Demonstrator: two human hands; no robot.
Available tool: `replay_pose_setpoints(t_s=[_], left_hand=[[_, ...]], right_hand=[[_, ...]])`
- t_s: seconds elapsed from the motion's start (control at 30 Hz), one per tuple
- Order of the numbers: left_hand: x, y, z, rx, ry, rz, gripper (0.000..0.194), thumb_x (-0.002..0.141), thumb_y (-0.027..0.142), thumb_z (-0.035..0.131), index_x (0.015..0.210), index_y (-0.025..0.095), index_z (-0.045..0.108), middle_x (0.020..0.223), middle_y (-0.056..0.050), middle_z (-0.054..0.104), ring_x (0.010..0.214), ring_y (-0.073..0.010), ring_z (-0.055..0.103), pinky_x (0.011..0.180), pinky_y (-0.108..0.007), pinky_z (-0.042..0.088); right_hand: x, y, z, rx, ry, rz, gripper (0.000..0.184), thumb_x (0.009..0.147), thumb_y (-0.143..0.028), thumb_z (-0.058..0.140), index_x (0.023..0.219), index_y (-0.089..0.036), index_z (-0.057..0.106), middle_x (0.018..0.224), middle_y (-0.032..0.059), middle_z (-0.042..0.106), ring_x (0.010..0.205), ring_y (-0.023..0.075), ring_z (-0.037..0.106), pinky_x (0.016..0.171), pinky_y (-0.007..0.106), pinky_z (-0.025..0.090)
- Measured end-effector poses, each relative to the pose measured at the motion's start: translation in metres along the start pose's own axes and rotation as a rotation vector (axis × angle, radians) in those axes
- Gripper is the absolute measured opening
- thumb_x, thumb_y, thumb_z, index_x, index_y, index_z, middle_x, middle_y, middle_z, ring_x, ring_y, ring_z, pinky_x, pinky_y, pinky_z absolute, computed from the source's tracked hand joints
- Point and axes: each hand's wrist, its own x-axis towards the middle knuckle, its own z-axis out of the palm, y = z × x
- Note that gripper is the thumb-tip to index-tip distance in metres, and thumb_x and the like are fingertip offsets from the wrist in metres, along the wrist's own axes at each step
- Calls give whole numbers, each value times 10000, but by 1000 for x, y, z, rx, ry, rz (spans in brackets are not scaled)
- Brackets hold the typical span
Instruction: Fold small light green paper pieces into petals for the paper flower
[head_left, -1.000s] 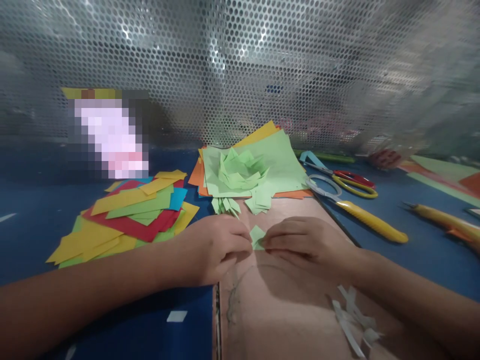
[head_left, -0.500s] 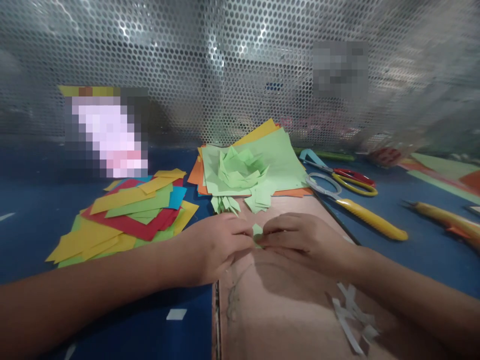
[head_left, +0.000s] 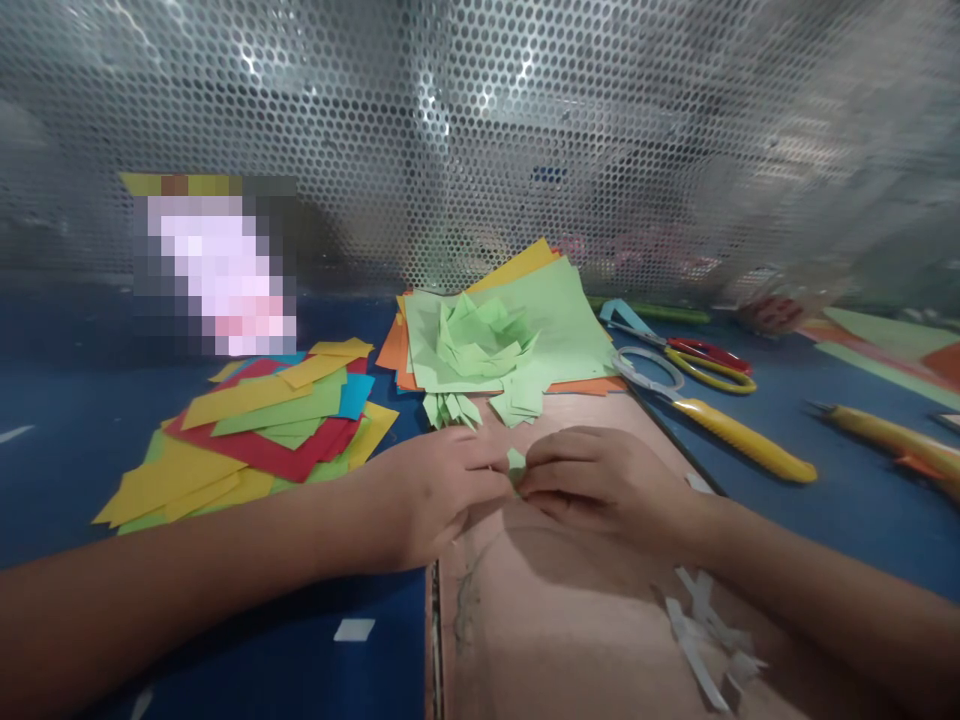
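Between my two hands, low over the pinkish board, is a small piece of light green paper. My left hand closes on its left side, fingers pressed together. From the right, my right hand pinches the same paper with bent fingers. Most of the piece is hidden behind the fingers. Just beyond my hands lie small folded green paper pieces and a further green bunch. A ring of folded green paper rests on the stacked coloured sheets.
At left is a pile of yellow, red and green paper strips. Scissors, a yellow-handled tool with a grey ring and an orange-yellow tool lie at right. White scraps sit near my right forearm. A perforated metal screen stands behind.
My left fingertips have shifted very slightly to the right, and the fingers of my right hand have curled in a little. The other things stay where they were.
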Motion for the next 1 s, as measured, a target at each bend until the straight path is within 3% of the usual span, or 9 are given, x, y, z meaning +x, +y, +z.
replay_pose_setpoints(t_s=[0.23, 0.5, 0.77, 1.0], left_hand=[[0, 1, 0, -9, 12, -11, 318, 801, 74, 385, 1027, 125, 603, 982, -100, 594, 853, -211, 505, 811, -339, 417], [-1, 2, -1, -39, 57, 6, 317, 777, 57, 405, 1028, 111, 591, 1124, -108, 570, 977, -206, 508, 923, -333, 399], [1, 2, -2, -70, 71, 20, 306, 751, 31, 396, 957, 132, 599, 1049, -91, 597, 948, -201, 524, 886, -318, 418], [0, 2, -2, -64, 60, 0, 271, 784, 54, 393, 937, 118, 607, 982, -95, 610, 874, -201, 522, 816, -315, 431]], right_hand=[[-6, 4, 2, -75, -4, -43, 195, 895, -199, 471, 935, -182, 661, 915, 59, 694, 802, 141, 634, 718, 259, 504], [5, -4, 14, 31, 32, 145, 185, 817, -100, 452, 716, -187, 581, 688, 6, 605, 662, 119, 549, 635, 227, 438], [4, 3, 6, 298, -28, 172, 156, 750, -48, 538, 799, -183, 599, 809, 24, 617, 770, 124, 560, 684, 222, 443], [7, -10, 11, 289, 9, 384, 158, 700, -21, 523, 703, -175, 557, 735, -6, 543, 665, 105, 497, 607, 209, 391]])
